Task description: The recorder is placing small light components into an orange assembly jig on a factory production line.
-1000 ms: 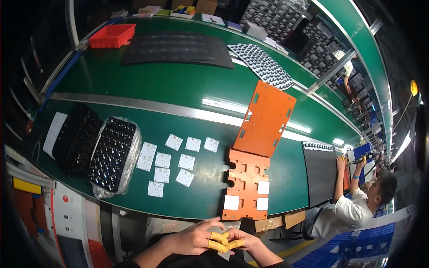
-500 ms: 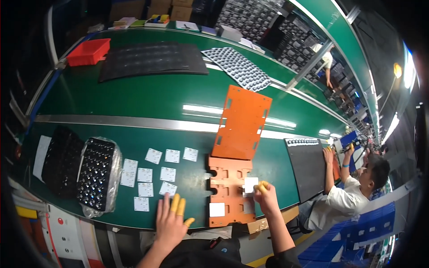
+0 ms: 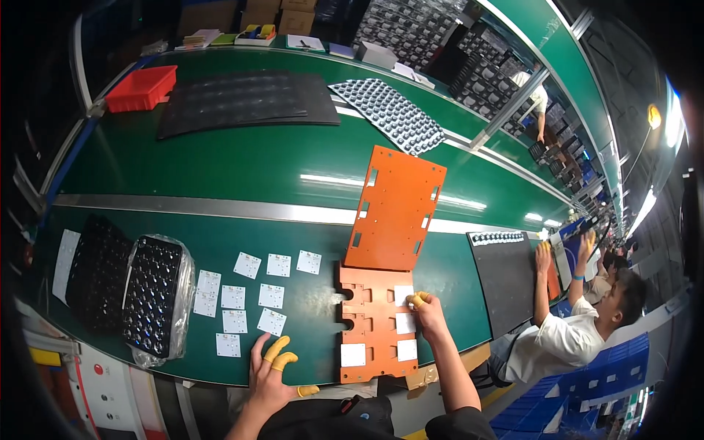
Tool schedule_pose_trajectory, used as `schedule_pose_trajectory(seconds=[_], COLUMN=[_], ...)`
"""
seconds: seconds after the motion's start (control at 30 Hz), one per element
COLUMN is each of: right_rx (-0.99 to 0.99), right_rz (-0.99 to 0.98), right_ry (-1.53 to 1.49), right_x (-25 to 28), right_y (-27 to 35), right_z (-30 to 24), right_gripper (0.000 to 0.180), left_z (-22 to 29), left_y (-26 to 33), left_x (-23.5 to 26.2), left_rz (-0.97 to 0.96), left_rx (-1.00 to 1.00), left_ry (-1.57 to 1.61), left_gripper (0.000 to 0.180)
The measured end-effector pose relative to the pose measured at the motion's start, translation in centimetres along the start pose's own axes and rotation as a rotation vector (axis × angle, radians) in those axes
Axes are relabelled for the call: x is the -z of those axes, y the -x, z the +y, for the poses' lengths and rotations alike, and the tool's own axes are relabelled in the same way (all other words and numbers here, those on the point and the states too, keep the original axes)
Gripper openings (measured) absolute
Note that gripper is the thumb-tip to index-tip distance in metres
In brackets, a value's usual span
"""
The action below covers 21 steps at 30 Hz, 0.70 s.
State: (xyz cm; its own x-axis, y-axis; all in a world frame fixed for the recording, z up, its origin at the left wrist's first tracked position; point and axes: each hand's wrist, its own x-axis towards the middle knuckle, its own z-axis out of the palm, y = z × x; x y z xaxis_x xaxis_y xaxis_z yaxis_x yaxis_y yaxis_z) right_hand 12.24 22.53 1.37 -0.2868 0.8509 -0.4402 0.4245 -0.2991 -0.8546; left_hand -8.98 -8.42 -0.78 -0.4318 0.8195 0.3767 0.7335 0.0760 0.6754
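The left hand (image 3: 269,372) is lying flat with fingers spread on the green desk (image 3: 220,169), holding nothing; small white squares (image 3: 242,301) are sitting at its 12 o'clock. The right hand (image 3: 425,312) is pinching a white square (image 3: 404,295) on the orange plate (image 3: 374,330), at its 9 o'clock.

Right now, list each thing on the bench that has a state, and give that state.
Lower orange plate: flat on the green bench, four white squares set in it.
Upper orange plate: tilted, leaning away, no squares on it.
Loose white squares: flat, spread out, apart.
Black tray in plastic bag: wrapped.
Right hand: fingers on a white square in the lower plate.
Left hand: open, flat near the squares.
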Motion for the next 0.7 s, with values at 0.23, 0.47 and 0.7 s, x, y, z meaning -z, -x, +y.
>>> schedule_pose_trajectory(seconds=[0.23,0.47,0.7], right_rx=[0.06,0.128,0.74], right_rz=[0.049,0.075,0.278], right_ry=[0.036,0.124,0.242], right_x=[0.4,1.2,-2.9], right_y=[-0.7,-0.9,1.2], right_z=[0.8,1.1,-4.4], right_gripper=[0.015,0.016,0.03], left_z=[0.1,-0.1,-0.5], left_y=[-0.2,0.0,0.4], left_x=[1.1,0.9,0.8], left_rz=[-0.192,-0.199,-0.106], left_rx=[0.042,0.056,0.075], left_ry=[0.062,0.036,-0.357], left_gripper=[0.071,0.062,0.063])
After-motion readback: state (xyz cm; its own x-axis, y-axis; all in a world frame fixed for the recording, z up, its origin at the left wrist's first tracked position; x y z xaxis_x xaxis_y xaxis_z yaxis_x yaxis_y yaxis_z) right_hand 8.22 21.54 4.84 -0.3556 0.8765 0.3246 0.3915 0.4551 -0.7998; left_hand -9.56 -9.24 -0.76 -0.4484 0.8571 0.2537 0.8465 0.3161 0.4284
